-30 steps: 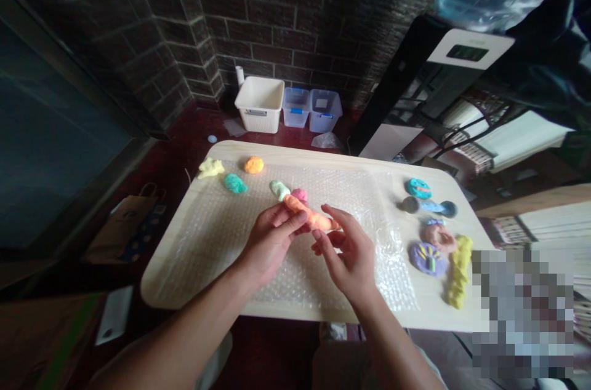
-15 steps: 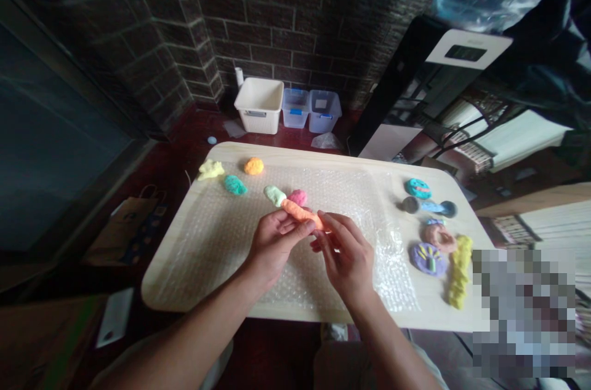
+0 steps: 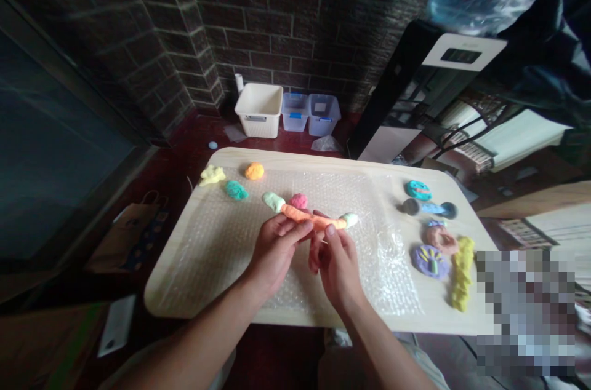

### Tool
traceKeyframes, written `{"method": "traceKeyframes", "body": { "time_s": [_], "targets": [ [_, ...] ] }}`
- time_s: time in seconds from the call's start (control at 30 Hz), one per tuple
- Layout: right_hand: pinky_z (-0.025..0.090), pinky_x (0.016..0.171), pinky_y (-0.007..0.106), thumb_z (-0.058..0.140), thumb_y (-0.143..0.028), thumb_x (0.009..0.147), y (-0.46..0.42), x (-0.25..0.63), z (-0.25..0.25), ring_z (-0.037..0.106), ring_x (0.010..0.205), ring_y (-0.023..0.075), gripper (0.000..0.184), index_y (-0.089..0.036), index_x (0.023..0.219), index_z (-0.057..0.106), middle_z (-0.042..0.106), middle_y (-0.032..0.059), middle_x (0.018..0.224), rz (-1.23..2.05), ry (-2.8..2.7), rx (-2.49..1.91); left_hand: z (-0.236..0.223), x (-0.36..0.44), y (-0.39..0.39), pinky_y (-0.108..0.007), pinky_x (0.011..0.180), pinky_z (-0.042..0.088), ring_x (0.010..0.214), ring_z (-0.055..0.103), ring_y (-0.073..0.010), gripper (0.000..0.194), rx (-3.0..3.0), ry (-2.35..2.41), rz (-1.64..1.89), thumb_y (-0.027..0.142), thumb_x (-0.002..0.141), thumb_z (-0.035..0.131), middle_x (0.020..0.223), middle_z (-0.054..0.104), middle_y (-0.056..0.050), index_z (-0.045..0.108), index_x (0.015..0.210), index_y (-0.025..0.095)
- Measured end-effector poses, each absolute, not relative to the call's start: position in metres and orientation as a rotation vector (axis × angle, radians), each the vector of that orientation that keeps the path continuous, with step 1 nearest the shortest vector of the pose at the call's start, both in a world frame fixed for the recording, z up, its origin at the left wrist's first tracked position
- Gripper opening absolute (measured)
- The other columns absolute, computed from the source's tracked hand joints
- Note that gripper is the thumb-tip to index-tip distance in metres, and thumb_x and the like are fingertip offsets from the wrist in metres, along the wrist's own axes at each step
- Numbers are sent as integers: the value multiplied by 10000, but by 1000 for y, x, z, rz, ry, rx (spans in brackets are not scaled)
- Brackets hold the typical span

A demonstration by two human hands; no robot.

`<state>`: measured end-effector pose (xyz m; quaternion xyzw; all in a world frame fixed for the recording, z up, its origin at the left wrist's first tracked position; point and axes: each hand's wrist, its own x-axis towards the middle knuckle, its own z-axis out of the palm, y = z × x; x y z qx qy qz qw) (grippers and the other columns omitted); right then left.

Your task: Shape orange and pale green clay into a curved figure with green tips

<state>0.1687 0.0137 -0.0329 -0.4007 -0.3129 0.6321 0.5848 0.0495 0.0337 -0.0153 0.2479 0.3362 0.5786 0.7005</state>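
An orange clay roll (image 3: pixel 295 213) spans both hands above the table, bent slightly at its middle. Pale green clay (image 3: pixel 273 202) caps its left end, and a smaller pale green piece (image 3: pixel 349 220) sits on the right end. Thumb and fingers of my left hand (image 3: pixel 277 248) are closed around the left half. My right hand (image 3: pixel 340 258) pinches the right half, thumb on top; its lower fingers curl beneath. Just behind the roll, a pink clay lump (image 3: pixel 298 200) lies on bubble wrap (image 3: pixel 221 248).
Yellow (image 3: pixel 213 175), teal (image 3: pixel 236 189) and orange (image 3: pixel 254 170) clay lumps lie at the table's back left. Along the right side are a teal disc (image 3: pixel 418 189), a dumbbell-shaped piece (image 3: pixel 429 208), a purple disc (image 3: pixel 430 261) and a yellow strip (image 3: pixel 462 273). Bins (image 3: pixel 259 110) stand behind.
My right hand has shifted its grip and turned lower, so the roll's right half and its pale green end now show. The left hand keeps its hold. The view has tilted slightly.
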Motion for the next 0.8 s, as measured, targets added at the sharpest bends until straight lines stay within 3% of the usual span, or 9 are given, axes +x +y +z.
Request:
{"method": "traceKeyframes", "body": {
  "time_s": [0.1,0.37,0.6,0.8],
  "targets": [
    [334,377,170,817,-512,863,18,169,-30,384,402,53,371,-183,1017,737,488,-89,578,1546,-524,-896,-15,54,31,-352,901,575,982,730,-228,160,581,725,1288,234,844,845,980,785,-96,793,955,132],
    [423,407,163,853,-475,837,20,176,-30,524,434,68,346,-187,1000,755,658,-34,647,1580,-493,-858,-19,59,29,-284,650,559,788,721,-198,271,579,819,1260,324,803,889,940,789,-124,797,934,104],
    [446,434,147,864,-436,843,20,176,-27,561,480,59,329,-164,1004,774,705,-5,726,1611,-519,-825,-16,59,29,-263,583,539,762,684,-178,241,604,826,1278,308,801,885,954,783,-118,787,890,106],
    [478,449,160,779,-534,911,23,179,-29,565,496,64,396,-179,1084,764,679,-23,735,1644,-389,-782,-14,54,31,-301,784,564,907,722,-205,217,578,792,1282,267,826,858,1015,780,-112,784,961,113]
  ]
}}
